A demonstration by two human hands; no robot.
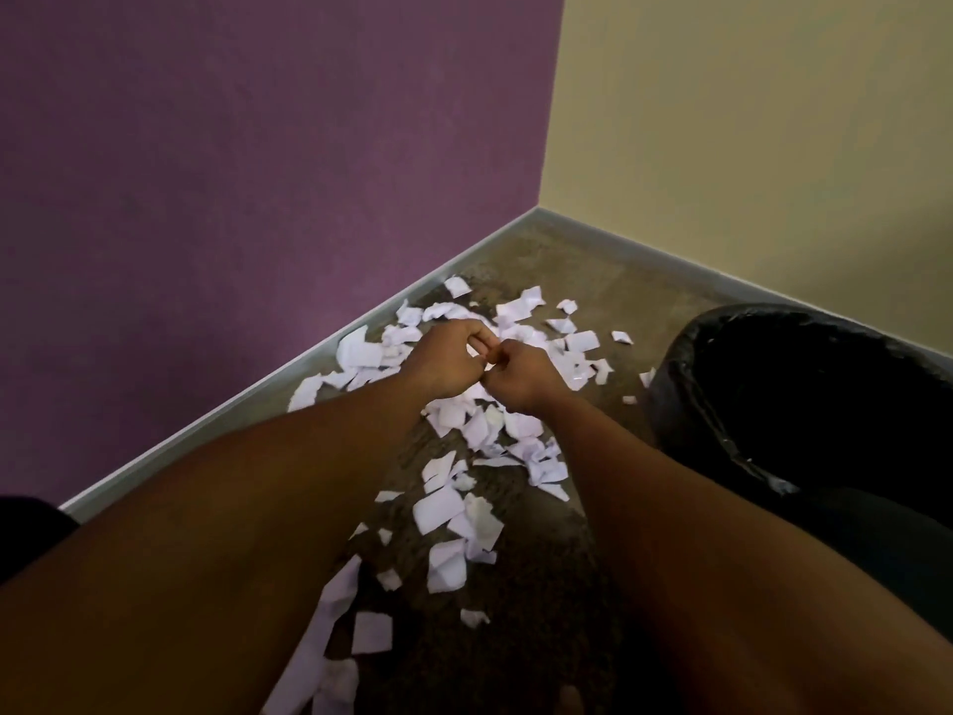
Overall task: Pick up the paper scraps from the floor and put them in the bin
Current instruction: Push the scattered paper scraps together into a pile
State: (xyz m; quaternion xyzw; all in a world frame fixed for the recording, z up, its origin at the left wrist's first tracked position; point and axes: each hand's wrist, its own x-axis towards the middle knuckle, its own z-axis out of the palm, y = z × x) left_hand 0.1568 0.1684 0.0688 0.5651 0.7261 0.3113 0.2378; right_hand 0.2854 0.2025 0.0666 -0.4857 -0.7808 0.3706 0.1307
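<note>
Several white paper scraps lie scattered over the brown floor, from the wall corner down toward me. Both my arms reach forward over the pile. My left hand and my right hand meet knuckle to knuckle just above the scraps, each with its fingers curled in. No paper shows inside either fist. The black bin, lined with a black bag, stands on the floor to the right of my right hand, its mouth open and dark inside.
A purple wall runs along the left and a cream wall along the right, meeting in a corner behind the pile. A grey skirting board edges the floor. A dark shape sits at the far left edge.
</note>
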